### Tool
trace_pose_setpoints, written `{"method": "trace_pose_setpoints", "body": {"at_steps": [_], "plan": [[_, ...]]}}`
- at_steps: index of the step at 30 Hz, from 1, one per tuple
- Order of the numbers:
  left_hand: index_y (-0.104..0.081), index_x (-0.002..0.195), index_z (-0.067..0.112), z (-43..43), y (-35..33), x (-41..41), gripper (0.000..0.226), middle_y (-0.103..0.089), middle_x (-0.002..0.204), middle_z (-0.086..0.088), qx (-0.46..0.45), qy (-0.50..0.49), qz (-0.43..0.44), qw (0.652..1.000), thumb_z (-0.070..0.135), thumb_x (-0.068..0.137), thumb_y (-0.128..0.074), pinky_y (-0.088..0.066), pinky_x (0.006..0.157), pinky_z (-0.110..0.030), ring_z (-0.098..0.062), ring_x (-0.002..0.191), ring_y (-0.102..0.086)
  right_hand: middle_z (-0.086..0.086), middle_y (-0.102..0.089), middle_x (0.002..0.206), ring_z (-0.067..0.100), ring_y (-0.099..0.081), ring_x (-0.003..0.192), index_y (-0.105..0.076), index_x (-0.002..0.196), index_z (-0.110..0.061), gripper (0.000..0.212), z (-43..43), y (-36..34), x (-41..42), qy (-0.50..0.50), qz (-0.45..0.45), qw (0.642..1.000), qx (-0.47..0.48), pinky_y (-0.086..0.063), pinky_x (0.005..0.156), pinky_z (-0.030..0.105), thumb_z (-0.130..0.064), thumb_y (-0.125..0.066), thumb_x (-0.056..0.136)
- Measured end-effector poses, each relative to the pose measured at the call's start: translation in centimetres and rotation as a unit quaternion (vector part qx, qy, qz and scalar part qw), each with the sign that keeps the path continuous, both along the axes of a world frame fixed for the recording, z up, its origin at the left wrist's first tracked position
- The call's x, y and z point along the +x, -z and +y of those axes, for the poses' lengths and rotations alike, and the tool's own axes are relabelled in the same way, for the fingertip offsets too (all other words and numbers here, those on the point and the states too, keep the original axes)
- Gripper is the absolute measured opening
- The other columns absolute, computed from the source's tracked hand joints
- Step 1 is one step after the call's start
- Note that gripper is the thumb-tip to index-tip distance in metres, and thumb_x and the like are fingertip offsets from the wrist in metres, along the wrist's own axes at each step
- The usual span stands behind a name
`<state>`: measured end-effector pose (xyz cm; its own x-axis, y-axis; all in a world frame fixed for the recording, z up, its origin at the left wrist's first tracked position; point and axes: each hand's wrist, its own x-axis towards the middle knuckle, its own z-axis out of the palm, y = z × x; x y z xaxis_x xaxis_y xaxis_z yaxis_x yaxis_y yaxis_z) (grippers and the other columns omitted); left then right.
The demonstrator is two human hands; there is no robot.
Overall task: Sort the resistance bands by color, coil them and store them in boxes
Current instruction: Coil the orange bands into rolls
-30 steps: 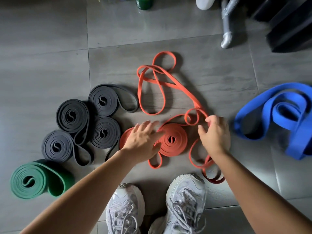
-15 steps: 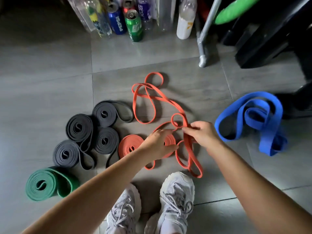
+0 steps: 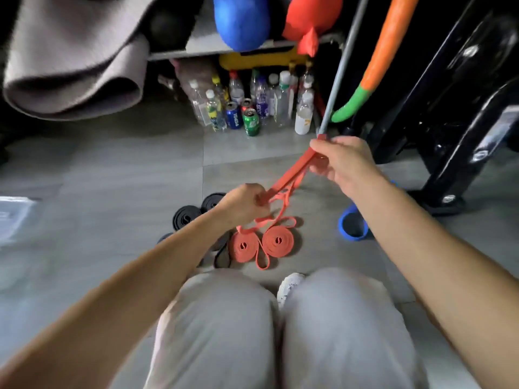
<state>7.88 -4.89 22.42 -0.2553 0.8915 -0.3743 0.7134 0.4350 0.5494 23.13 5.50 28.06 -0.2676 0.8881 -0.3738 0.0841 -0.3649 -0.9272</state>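
Grey floor (image 3: 112,192) underneath. Right hand (image 3: 345,161) pinches the loose orange band (image 3: 292,175) up high, and left hand (image 3: 244,204) curls round it lower. It looks taut, though it's blurry. Two orange coils (image 3: 278,241) lie on the floor below, black coils (image 3: 186,216) beside them.

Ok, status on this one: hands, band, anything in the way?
Left hand, right hand: both gripping the loose orange band, stretched between them. Slack loops trail beside two orange coils. Black coils close left of those.
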Motion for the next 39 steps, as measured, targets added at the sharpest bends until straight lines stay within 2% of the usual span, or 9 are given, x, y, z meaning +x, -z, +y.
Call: {"method": "trace_pose_setpoints", "body": {"at_steps": [3, 8, 13, 17, 21, 23, 26, 30, 39], "plan": [[-0.060, 0.085, 0.015, -2.9, -2.8, -1.7, 0.011, -0.058, 0.075, -0.006, 0.012, -0.013, 0.029, 0.999, 0.023, 0.078, -0.062, -0.042, 0.059, -0.028, -0.025, 0.067, -0.055, -0.001, -0.063, 0.049, 0.010, -0.061, 0.045, -0.057, 0.070, -0.010, 0.018, -1.4, -4.2, 0.6, 0.009, 0.022, 0.999, 0.031, -0.048, 0.044, 0.020, -0.005, -0.063, 0.086], [-0.059, 0.085, 0.014, -7.5, -6.2, -4.3, 0.006, -0.060, 0.073, -0.007, 0.071, -0.082, 0.017, 0.994, 0.020, 0.086, -0.061, -0.045, 0.055, -0.027, -0.024, 0.064, -0.058, -0.002, -0.063, 0.048, 0.008, -0.062, 0.045, -0.056, 0.073, -0.012, 0.016, -2.9, -7.7, 2.5, 0.057, 0.041, 0.997, 0.018, -0.048, 0.045, 0.020, -0.006, -0.061, 0.087], [-0.059, 0.082, 0.017, -10.3, -10.8, -3.9, 0.011, -0.053, 0.067, 0.002, 0.162, -0.074, -0.052, 0.983, 0.019, 0.083, -0.069, -0.041, 0.057, -0.023, -0.015, 0.062, -0.049, -0.001, -0.065, 0.053, 0.011, -0.063, 0.052, -0.059, 0.075, -0.012, 0.013, -4.6, -7.1, 4.9, 0.033, -0.044, 0.998, -0.002, -0.050, 0.044, 0.020, -0.013, -0.062, 0.088], [-0.062, 0.089, 0.016, -11.7, -13.3, -2.1, 0.005, -0.055, 0.077, -0.006, 0.193, -0.023, -0.101, 0.976, 0.015, 0.086, -0.067, -0.046, 0.072, -0.039, -0.018, 0.071, -0.049, 0.008, -0.061, 0.057, 0.008, -0.056, 0.039, -0.055, 0.068, -0.008, 0.021, -7.0, -6.0, 6.4, 0.021, -0.138, 0.990, -0.013, -0.050, 0.042, 0.021, -0.011, -0.061, 0.088], [-0.065, 0.089, 0.017, -12.2, -14.9, -0.1, 0.005, -0.053, 0.070, 0.001, 0.207, 0.009, -0.098, 0.973, 0.012, 0.086, -0.065, -0.038, 0.066, -0.029, -0.015, 0.068, -0.045, 0.012, -0.063, 0.068, 0.017, -0.059, 0.051, -0.059, 0.064, -0.008, 0.035, -9.8, -5.5, 5.8, -0.131, -0.325, 0.930, 0.110, -0.051, 0.058, 0.030, -0.034, -0.063, 0.087], [-0.067, 0.094, 0.007, -12.1, -15.2, 1.0, 0.011, -0.055, 0.074, -0.002, 0.197, 0.035, -0.070, 0.977, 0.014, 0.085, -0.066, -0.038, 0.065, -0.028, -0.016, 0.067, -0.045, 0.007, -0.068, 0.081, 0.016, -0.060, 0.072, -0.069, 0.082, -0.009, 0.036, -12.0, -6.3, 4.7, -0.201, -0.257, 0.925, 0.194, -0.048, 0.075, 0.032, -0.045, -0.068, 0.079], [-0.069, 0.093, 0.007, -12.2, -15.6, 2.2, 0.012, -0.058, 0.076, -0.004, 0.199, 0.047, -0.049, 0.978, 0.016, 0.084, -0.068, -0.042, 0.064, -0.032, -0.016, 0.067, -0.048, -0.002, -0.064, 0.101, 0.007, -0.061, 0.092, -0.062, 0.109, -0.013, 0.035, -15.2, -7.2, 3.2, -0.312, -0.115, 0.916, 0.224, -0.046, 0.096, 0.030, -0.014, -0.074, 0.076], [-0.068, 0.086, 0.013, -13.1, -16.5, 1.6, 0.007, -0.058, 0.075, -0.002, 0.186, 0.076, -0.017, 0.979, 0.016, 0.081, -0.072, -0.042, 0.063, -0.030, -0.015, 0.066, -0.048, -0.011, -0.066, 0.078, 0.003, -0.064, 0.070, -0.062, 0.079, -0.030, 0.026, -15.3, -6.7, 3.0, -0.297, -0.136, 0.904, 0.274, -0.051, 0.091, 0.041, -0.005, -0.071, 0.080], [-0.069, 0.101, 0.013, -15.2, -15.3, 1.5, 0.021, -0.059, 0.094, -0.002, 0.110, 0.099, 0.156, 0.977, 0.021, 0.082, -0.066, -0.038, 0.068, -0.024, -0.020, 0.080, -0.056, -0.005, -0.066, 0.070, 0.007, -0.063, 0.065, -0.059, 0.079, -0.023, 0.024, -15.5, -6.2, 4.1, -0.291, -0.140, 0.907, 0.270, -0.052, 0.074, 0.035, -0.001, -0.068, 0.080]]}}
